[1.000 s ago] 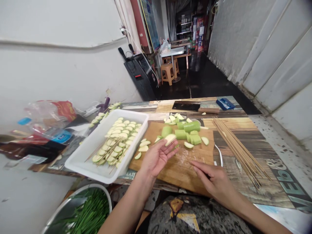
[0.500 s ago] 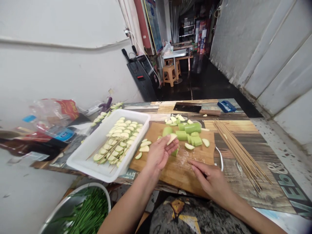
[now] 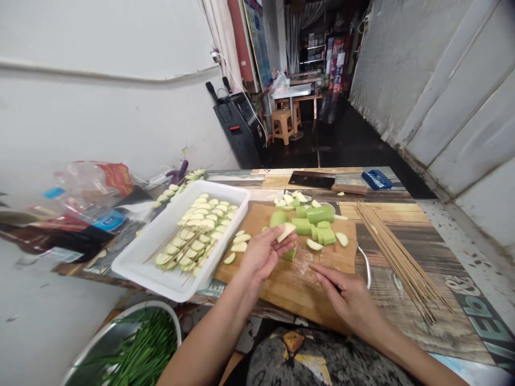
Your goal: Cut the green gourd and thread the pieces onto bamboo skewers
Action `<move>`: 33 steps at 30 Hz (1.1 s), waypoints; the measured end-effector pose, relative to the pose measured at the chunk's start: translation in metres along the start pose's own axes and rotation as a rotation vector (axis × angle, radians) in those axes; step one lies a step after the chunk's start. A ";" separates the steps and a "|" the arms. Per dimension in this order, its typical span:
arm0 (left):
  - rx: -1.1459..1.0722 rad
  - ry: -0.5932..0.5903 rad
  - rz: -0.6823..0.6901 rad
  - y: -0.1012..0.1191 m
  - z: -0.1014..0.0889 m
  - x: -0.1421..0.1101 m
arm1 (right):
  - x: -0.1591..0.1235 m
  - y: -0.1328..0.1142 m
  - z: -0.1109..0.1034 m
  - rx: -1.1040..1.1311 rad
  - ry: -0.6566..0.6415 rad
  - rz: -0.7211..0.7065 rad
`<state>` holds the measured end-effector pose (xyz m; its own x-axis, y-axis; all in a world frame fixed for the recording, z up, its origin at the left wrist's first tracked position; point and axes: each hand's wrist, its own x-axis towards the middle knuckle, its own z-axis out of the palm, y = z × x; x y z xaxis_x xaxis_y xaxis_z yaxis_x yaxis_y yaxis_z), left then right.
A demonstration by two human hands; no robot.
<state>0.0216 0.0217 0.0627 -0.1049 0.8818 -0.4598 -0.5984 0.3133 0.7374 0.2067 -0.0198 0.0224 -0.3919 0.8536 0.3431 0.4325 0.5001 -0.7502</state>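
Note:
My left hand (image 3: 267,249) is closed on a pale, green-edged zucchini slice (image 3: 286,232), held up above the cutting board (image 3: 245,273). Lower and to the right, my right hand (image 3: 348,295) pinches a thin wooden skewer, of which little more than a short tip shows past the fingers; the slice and that tip are apart. Behind my hands, green zucchini chunks (image 3: 321,215) and cut slices lie on the board. A few loose slices (image 3: 240,247) rest at its left side. Left of the board, a white tray (image 3: 132,262) holds rows of skewered slices (image 3: 197,236).
Bare skewers (image 3: 402,262) lie in a bundle on the table's right. At the back are a cleaver (image 3: 314,179) and a blue dish (image 3: 377,179). Bottles (image 3: 108,220) crowd the left. A metal bowl of green stalks (image 3: 140,343) stands below the table edge.
The view has shifted slightly. The slice in my left hand is turned a little more level; my right hand keeps nearly the same place.

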 end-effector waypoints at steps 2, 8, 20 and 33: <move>0.006 -0.009 0.002 0.000 0.000 0.000 | 0.000 0.000 0.000 0.006 0.001 -0.001; 0.022 -0.054 0.022 -0.003 0.001 -0.002 | 0.002 -0.002 -0.001 0.035 0.010 -0.012; 0.029 -0.060 0.068 -0.004 0.013 -0.014 | 0.005 -0.006 -0.004 0.054 0.049 0.013; 0.038 -0.095 0.061 -0.018 0.014 -0.019 | 0.015 -0.004 0.005 0.060 0.056 0.095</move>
<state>0.0451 0.0042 0.0651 -0.0634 0.9285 -0.3659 -0.5627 0.2696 0.7815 0.1957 -0.0098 0.0274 -0.3046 0.9045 0.2984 0.4160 0.4082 -0.8126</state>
